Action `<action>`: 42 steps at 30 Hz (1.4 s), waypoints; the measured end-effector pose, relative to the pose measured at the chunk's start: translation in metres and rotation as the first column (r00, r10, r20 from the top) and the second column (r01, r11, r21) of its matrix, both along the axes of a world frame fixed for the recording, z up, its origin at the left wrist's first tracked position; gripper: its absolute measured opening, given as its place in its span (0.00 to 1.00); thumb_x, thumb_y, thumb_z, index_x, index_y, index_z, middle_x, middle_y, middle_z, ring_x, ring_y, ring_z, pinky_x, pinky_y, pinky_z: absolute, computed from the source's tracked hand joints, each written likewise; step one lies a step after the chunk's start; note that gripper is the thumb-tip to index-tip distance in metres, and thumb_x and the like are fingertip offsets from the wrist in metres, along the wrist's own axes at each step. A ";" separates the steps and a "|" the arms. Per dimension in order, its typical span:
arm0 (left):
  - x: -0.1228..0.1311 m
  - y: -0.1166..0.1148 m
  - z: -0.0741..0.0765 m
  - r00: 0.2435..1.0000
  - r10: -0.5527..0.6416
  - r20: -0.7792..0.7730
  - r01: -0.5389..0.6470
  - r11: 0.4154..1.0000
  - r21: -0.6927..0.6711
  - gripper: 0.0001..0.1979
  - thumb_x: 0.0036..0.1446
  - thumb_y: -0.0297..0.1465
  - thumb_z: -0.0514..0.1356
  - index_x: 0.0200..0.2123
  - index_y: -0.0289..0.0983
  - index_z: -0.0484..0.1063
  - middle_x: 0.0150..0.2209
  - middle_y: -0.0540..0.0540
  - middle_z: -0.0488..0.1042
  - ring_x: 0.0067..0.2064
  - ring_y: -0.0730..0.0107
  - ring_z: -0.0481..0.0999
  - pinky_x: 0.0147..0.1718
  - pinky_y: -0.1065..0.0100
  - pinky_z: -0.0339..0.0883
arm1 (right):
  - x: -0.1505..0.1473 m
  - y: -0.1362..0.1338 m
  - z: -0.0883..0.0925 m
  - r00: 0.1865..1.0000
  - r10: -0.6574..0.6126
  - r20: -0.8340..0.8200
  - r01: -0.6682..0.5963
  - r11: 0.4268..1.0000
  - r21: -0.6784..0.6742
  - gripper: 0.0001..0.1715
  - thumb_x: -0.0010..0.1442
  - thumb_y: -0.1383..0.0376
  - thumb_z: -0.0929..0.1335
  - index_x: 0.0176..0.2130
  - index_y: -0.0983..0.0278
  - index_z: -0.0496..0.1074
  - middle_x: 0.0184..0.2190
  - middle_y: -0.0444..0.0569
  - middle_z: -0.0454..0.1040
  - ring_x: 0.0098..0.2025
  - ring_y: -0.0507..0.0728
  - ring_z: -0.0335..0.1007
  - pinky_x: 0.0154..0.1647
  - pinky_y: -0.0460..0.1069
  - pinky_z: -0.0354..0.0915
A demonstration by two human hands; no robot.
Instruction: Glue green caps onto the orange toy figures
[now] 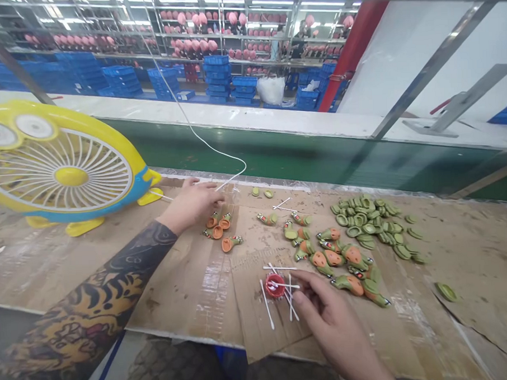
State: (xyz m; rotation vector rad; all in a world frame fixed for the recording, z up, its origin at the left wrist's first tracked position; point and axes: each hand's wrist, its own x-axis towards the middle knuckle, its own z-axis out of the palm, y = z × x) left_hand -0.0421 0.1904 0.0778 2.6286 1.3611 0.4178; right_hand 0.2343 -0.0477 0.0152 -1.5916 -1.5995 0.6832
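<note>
My left hand (194,205) reaches over the cardboard, palm down and fingers loosely stretched, just above a small group of green-and-orange figure pieces (217,232). No object shows in it, though its underside is hidden. My right hand (332,315) is beside a small red cup (275,286). Its thumb and forefinger are apart, close to the white tip of a cotton swab (289,286) that rests in the cup. More swabs (267,304) lie around the cup. Further figure pieces (334,258) are spread beyond my right hand, some with the orange side up.
A heap of green oval pieces (366,221) is at the right, with a single one (446,291) nearer me. A yellow fan (68,170) stands on the left, and a white cord (201,139) hangs down. Behind the cardboard runs a green belt (277,161).
</note>
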 end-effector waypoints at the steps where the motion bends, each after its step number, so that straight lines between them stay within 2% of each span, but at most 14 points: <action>1: 0.002 -0.008 0.002 0.998 0.017 0.062 -0.018 1.000 0.019 0.08 0.64 0.29 0.60 0.39 0.40 0.81 0.45 0.41 0.82 0.53 0.51 0.77 0.59 0.47 0.58 | -0.004 0.003 0.002 0.999 0.016 -0.038 -0.018 0.999 -0.041 0.16 0.69 0.57 0.67 0.50 0.60 0.79 0.41 0.50 0.84 0.40 0.59 0.81 0.40 0.51 0.77; 3: 0.009 -0.031 0.002 0.942 0.098 0.322 -0.100 0.995 -0.009 0.11 0.69 0.33 0.56 0.45 0.39 0.79 0.48 0.40 0.81 0.49 0.55 0.80 0.52 0.51 0.68 | -0.008 0.008 0.003 0.994 0.045 -0.099 -0.054 0.994 -0.092 0.13 0.68 0.59 0.68 0.46 0.59 0.81 0.44 0.50 0.84 0.44 0.59 0.82 0.44 0.52 0.77; 5: 0.018 -0.061 -0.004 0.625 0.268 0.733 -0.128 0.962 -0.242 0.12 0.69 0.38 0.58 0.48 0.39 0.77 0.48 0.40 0.80 0.40 0.61 0.81 0.39 0.59 0.74 | -0.009 0.011 0.005 0.992 0.062 -0.114 -0.073 0.993 -0.095 0.13 0.69 0.60 0.68 0.44 0.59 0.82 0.44 0.50 0.85 0.46 0.59 0.82 0.47 0.52 0.76; 7: 0.027 -0.093 -0.015 0.316 0.436 0.843 0.067 0.876 -0.478 0.14 0.64 0.41 0.66 0.47 0.39 0.77 0.41 0.44 0.81 0.32 0.66 0.79 0.28 0.66 0.72 | -0.007 0.012 0.007 0.994 0.087 -0.059 -0.091 0.994 -0.066 0.13 0.69 0.61 0.67 0.43 0.59 0.82 0.43 0.50 0.85 0.46 0.60 0.82 0.48 0.53 0.76; 8: 0.030 -0.109 -0.020 0.235 0.505 0.831 0.162 0.822 -0.546 0.16 0.60 0.43 0.69 0.45 0.38 0.78 0.39 0.45 0.81 0.30 0.68 0.78 0.27 0.68 0.71 | -0.006 0.012 0.008 0.994 0.103 -0.019 -0.104 0.993 -0.047 0.13 0.70 0.61 0.67 0.43 0.58 0.82 0.44 0.50 0.85 0.46 0.60 0.82 0.49 0.54 0.76; 12: 0.039 -0.160 -0.036 0.139 0.726 0.673 0.390 0.585 -0.712 0.20 0.54 0.45 0.74 0.42 0.36 0.83 0.37 0.44 0.82 0.31 0.72 0.77 0.30 0.71 0.73 | -0.003 0.013 0.015 0.984 0.127 0.121 -0.133 0.990 0.040 0.13 0.72 0.63 0.66 0.45 0.59 0.81 0.44 0.50 0.85 0.46 0.60 0.82 0.48 0.54 0.76; 14: 0.039 -0.177 -0.040 0.160 0.794 0.586 0.478 0.457 -0.750 0.19 0.54 0.42 0.75 0.45 0.38 0.84 0.39 0.44 0.83 0.35 0.71 0.79 0.36 0.70 0.75 | -0.003 0.014 0.018 0.976 0.154 0.157 -0.167 0.983 0.077 0.13 0.72 0.65 0.65 0.45 0.60 0.81 0.43 0.50 0.85 0.45 0.59 0.82 0.46 0.52 0.76; 16: 0.039 -0.188 -0.044 0.216 0.800 0.559 0.531 0.385 -0.755 0.18 0.54 0.39 0.75 0.47 0.40 0.85 0.41 0.43 0.84 0.38 0.67 0.81 0.41 0.67 0.77 | -0.003 0.015 0.020 0.959 0.215 0.182 -0.234 0.968 0.088 0.13 0.72 0.67 0.65 0.44 0.60 0.80 0.40 0.49 0.84 0.42 0.57 0.81 0.43 0.51 0.75; 18: 0.039 -0.195 -0.050 0.264 0.756 0.599 0.527 0.407 -0.746 0.17 0.54 0.36 0.75 0.47 0.41 0.85 0.42 0.43 0.85 0.41 0.64 0.82 0.43 0.66 0.78 | -0.003 0.015 0.019 0.947 0.249 0.204 -0.272 0.958 0.095 0.13 0.72 0.68 0.64 0.42 0.61 0.79 0.36 0.49 0.83 0.39 0.57 0.80 0.40 0.50 0.74; 21: 0.041 -0.200 -0.059 0.301 0.667 0.681 0.473 0.515 -0.714 0.14 0.56 0.35 0.74 0.46 0.43 0.85 0.43 0.44 0.85 0.45 0.62 0.83 0.45 0.65 0.79 | -0.003 0.017 0.015 0.950 0.223 0.218 -0.250 0.962 0.109 0.13 0.73 0.68 0.63 0.43 0.61 0.78 0.38 0.49 0.82 0.40 0.57 0.79 0.41 0.50 0.73; 26: 0.044 -0.203 -0.070 0.301 0.575 0.761 0.396 0.650 -0.648 0.10 0.56 0.32 0.74 0.43 0.44 0.85 0.45 0.44 0.85 0.44 0.63 0.84 0.45 0.67 0.80 | -0.002 0.017 0.014 0.946 0.262 0.189 -0.281 0.956 0.082 0.13 0.72 0.69 0.64 0.42 0.60 0.78 0.38 0.47 0.82 0.41 0.56 0.79 0.42 0.49 0.72; 33: 0.045 -0.204 -0.073 0.227 0.530 0.817 0.431 0.697 -0.573 0.08 0.58 0.28 0.73 0.41 0.43 0.83 0.42 0.47 0.83 0.43 0.70 0.84 0.43 0.74 0.78 | -0.009 -0.006 0.017 0.986 0.032 -0.163 -0.011 0.992 0.128 0.08 0.73 0.64 0.66 0.45 0.56 0.76 0.33 0.43 0.79 0.35 0.53 0.77 0.36 0.45 0.71; 36: 0.044 -0.203 -0.075 0.236 0.489 0.840 0.455 0.708 -0.540 0.08 0.59 0.28 0.71 0.42 0.44 0.83 0.43 0.47 0.82 0.45 0.69 0.83 0.45 0.73 0.78 | -0.019 -0.012 0.019 0.954 0.081 -0.290 -0.045 0.990 0.131 0.08 0.74 0.64 0.66 0.46 0.56 0.76 0.33 0.42 0.78 0.36 0.52 0.76 0.38 0.44 0.71; 42: 0.042 -0.203 -0.080 0.253 0.390 0.885 0.464 0.754 -0.465 0.12 0.62 0.26 0.69 0.45 0.47 0.83 0.45 0.47 0.81 0.48 0.68 0.83 0.47 0.71 0.79 | -0.032 -0.007 0.023 0.944 0.171 -0.284 -0.147 0.984 0.105 0.07 0.74 0.64 0.66 0.45 0.54 0.75 0.32 0.39 0.78 0.35 0.49 0.74 0.38 0.42 0.69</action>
